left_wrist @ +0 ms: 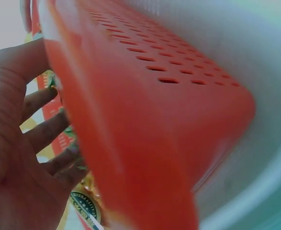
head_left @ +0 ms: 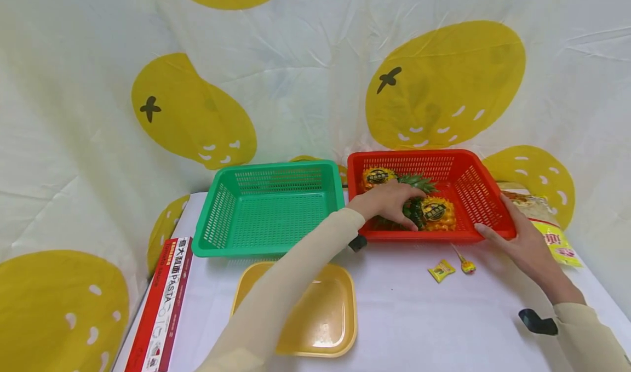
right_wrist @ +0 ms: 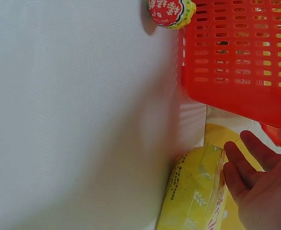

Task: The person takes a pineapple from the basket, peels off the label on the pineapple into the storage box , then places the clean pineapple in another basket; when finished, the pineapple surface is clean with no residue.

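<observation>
Two orange-yellow pineapples with green leaves and dark round labels lie in the red plastic basket. One pineapple is at the back left; the other pineapple is near the front wall. My left hand reaches over the left part of the basket, thumb and fingers spread above the green leaves. In the left wrist view its fingers are apart, partly hidden by the basket wall. At the front right corner is my right hand, thumb by the front rim and fingers outside the right wall. Those fingers look extended in the right wrist view.
A green basket stands left of the red one, with a yellow tray in front. A pasta box lies far left. A wrapped candy and a lollipop lie before the red basket. A yellow bag is on the right.
</observation>
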Tool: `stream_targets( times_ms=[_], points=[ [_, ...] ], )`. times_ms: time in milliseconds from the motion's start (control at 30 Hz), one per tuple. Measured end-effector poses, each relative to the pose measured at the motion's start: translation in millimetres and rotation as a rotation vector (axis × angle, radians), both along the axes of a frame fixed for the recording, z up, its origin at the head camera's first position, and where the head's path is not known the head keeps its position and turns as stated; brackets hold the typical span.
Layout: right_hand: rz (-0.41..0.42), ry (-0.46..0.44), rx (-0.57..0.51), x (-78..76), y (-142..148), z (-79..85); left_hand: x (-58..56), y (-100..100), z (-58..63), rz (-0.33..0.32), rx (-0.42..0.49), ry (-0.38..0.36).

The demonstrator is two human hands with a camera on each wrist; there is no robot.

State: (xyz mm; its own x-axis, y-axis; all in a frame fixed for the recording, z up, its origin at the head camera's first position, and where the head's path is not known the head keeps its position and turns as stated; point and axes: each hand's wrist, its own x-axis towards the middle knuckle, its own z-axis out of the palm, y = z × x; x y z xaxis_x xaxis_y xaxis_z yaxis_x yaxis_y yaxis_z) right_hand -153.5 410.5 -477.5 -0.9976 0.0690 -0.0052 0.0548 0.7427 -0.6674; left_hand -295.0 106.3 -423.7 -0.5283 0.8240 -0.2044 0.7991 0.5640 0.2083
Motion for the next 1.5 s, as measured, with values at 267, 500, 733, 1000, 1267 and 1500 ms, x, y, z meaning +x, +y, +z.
stream_targets(
  times_ms=[267,500,733,1000,1267,1500],
  points=[
    [-0.021,-0.023,-0.004,-1.0,0,-0.5,2.0,2,-3.7,0.047,-0.029,-0.031],
    [-0.030,-0.027,-0.008,-0.9,1,-0.2,6.5,1,-2.8,0.082,-0.065,-0.042],
    [-0.026,-0.026,-0.023,-2.9,1,-1.0,7.6,3,-4.1,0.096,-0.034,-0.083],
    [-0.022,-0.015,-0.021,-3.5,0,-1.2,3.6,6,-7.4,0.089,0.011,-0.102],
    [-0.029,-0.024,-0.025,-0.4,-1,-1.6,3.5,10,-13.7,0.092,0.011,-0.094],
    [-0.034,-0.027,-0.021,1.9,-2,-1.3,5.5,9,-16.9,0.066,0.011,-0.079]
  ],
)
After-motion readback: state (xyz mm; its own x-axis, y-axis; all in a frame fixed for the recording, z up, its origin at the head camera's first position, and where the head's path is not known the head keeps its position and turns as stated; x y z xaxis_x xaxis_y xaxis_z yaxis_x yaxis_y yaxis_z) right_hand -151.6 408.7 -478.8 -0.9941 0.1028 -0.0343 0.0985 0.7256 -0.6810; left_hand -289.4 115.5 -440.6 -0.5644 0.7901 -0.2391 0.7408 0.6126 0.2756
